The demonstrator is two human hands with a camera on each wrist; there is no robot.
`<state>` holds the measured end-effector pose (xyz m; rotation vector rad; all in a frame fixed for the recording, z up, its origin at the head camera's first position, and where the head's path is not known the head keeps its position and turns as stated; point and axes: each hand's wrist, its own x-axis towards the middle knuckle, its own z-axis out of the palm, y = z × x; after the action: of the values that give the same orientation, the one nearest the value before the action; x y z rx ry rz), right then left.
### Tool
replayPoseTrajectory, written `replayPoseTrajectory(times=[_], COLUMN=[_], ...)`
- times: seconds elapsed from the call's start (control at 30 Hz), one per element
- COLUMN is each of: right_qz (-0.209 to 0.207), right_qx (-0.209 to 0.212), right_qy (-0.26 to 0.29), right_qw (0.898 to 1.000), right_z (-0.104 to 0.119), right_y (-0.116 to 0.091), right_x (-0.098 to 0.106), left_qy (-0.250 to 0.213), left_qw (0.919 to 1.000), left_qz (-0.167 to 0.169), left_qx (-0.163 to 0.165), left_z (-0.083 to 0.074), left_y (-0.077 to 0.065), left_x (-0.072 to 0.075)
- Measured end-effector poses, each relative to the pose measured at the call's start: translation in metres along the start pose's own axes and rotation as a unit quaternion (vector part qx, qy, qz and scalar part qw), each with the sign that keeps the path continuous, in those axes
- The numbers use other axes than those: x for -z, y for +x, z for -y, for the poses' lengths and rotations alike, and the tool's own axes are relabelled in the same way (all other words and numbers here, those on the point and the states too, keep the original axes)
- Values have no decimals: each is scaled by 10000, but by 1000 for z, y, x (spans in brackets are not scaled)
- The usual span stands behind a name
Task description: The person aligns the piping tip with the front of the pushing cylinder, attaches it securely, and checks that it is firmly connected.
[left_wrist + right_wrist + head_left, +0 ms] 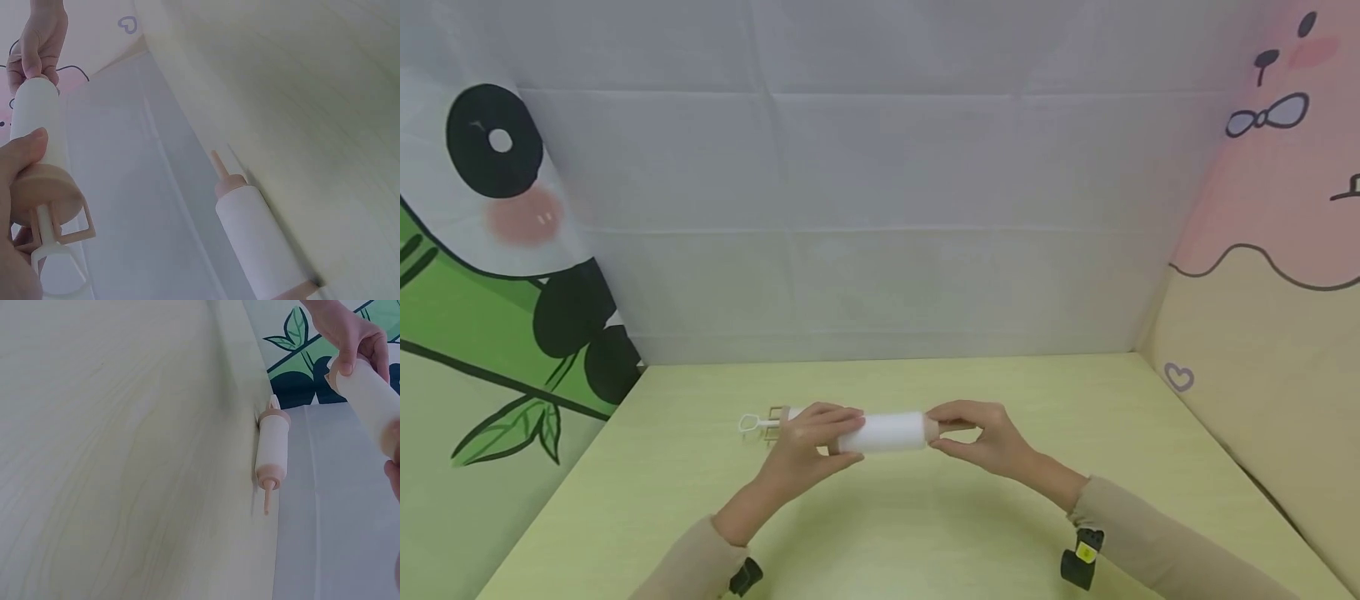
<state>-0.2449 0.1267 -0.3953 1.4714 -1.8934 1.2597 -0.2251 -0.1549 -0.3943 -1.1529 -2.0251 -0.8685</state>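
A white icing syringe (891, 432) with beige end caps is held sideways above the table, between both hands. My left hand (812, 437) grips its barrel near the plunger end, fingers on one side and thumb on the other. My right hand (988, 433) pinches the beige nozzle end with thumb and fingers. In the left wrist view the held syringe's white ring handle (60, 292) and beige finger loops show below the left hand. The nozzle itself is hidden by the right fingers. A second icing syringe (272, 445) lies on the table behind, partly covered by the left hand in the head view.
The pale wooden table (917, 542) ends at a grey-white cloth wall (880, 208). Cartoon-printed panels stand at the left (482, 350) and right (1262, 350). The second syringe lies along the table's back part, its nozzle pointing right.
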Motion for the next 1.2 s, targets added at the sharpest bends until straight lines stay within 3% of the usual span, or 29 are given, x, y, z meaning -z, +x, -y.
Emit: replayPoseTrajectory(times=[0.2,0.3,0.4,0.67,1.0,1.2], right_qz=[47,124,73,160,153,241], right_qx=[-668,-732,-586,328,377,290], right_qy=[306,167,-40,-615,-355,-267], right_qw=[9973,9971,9982,9974,9985,9989], right_z=[19,22,18,0,-3,19], right_y=[10,13,12,3,4,16], right_x=[5,5,5,1,5,9], left_qy=[208,186,89,-265,18,-207], left_qw=[9998,9998,9998,9982,9991,9986], left_qz=[0,68,93,175,165,220], left_qx=[-20,69,170,505,384,428], left_z=[-1,-1,-1,-2,-2,-2], left_y=[2,2,1,3,5,4], left_x=[0,0,1,4,4,5])
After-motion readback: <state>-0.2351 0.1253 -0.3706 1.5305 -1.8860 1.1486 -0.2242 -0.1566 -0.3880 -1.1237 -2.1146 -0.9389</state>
